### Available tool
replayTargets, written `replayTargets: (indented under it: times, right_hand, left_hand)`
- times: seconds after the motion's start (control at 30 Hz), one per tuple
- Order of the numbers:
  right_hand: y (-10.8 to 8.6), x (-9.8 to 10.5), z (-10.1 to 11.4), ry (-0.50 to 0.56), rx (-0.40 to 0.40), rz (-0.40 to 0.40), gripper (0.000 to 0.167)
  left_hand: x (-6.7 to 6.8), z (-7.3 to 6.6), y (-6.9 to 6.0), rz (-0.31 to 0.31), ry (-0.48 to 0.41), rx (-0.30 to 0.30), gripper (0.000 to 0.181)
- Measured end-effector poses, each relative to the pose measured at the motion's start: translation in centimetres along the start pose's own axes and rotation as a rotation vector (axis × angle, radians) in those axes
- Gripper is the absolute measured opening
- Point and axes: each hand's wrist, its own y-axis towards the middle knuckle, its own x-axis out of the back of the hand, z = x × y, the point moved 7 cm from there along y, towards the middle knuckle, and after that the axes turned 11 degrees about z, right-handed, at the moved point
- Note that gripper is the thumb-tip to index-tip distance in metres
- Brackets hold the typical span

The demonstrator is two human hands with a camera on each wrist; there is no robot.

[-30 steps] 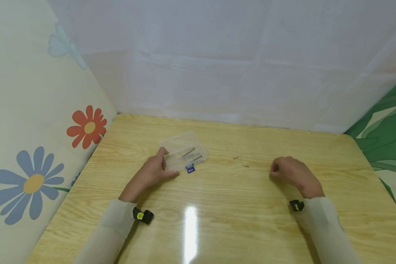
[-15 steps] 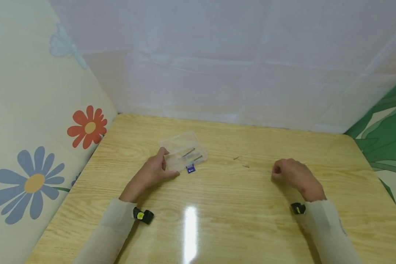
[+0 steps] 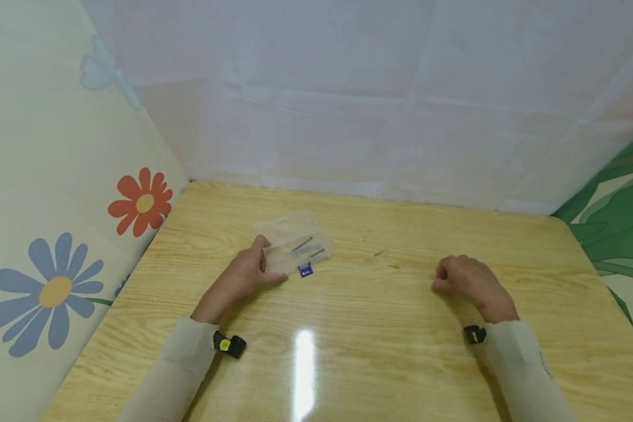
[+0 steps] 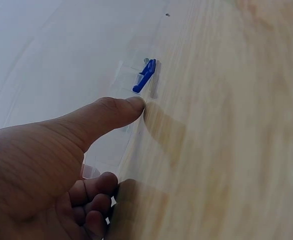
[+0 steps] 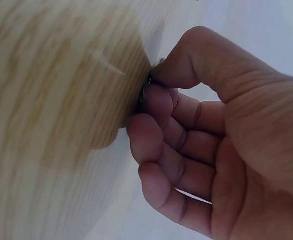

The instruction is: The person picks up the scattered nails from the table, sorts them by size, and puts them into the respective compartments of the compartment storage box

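Observation:
A clear plastic box (image 3: 276, 259) lies with its lid (image 3: 292, 221) raised and a blue latch (image 3: 305, 271) at its front. My left hand (image 3: 242, 271) holds its left end between thumb and fingers. Inside lie several thin, dark metal pieces (image 3: 302, 243), too small to identify. Further right, at the table surface, my right hand (image 3: 472, 284) has thumb and forefinger pinched together. In the right wrist view a tiny dark, shiny piece (image 5: 150, 79) shows between those fingertips, mostly hidden.
Two short, thin nail-like pieces (image 3: 378, 253) lie loose on the wooden table (image 3: 364, 346) between the hands. A white sheet (image 3: 322, 117) hangs behind the table's back edge. A wall with painted flowers (image 3: 145, 203) borders the left side.
My right hand has shifted slightly toward the front edge, staying low with its fingertips together. The left hand and the box have not visibly moved.

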Motion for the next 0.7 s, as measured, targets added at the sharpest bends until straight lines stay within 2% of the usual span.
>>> replayTargets:
  times: [0.43,0.7]
  right_hand:
    - [0.2,0.0,0.0,0.005,0.053,0.005,0.014]
    - [0.2,0.5,1.1,0.029,0.100,-0.011,0.014]
  left_hand:
    - [0.1,0.0,0.0,0.000,-0.005,-0.003,0.071]
    - [0.1,-0.2,-0.1,0.001,-0.001,0.005,0.071]
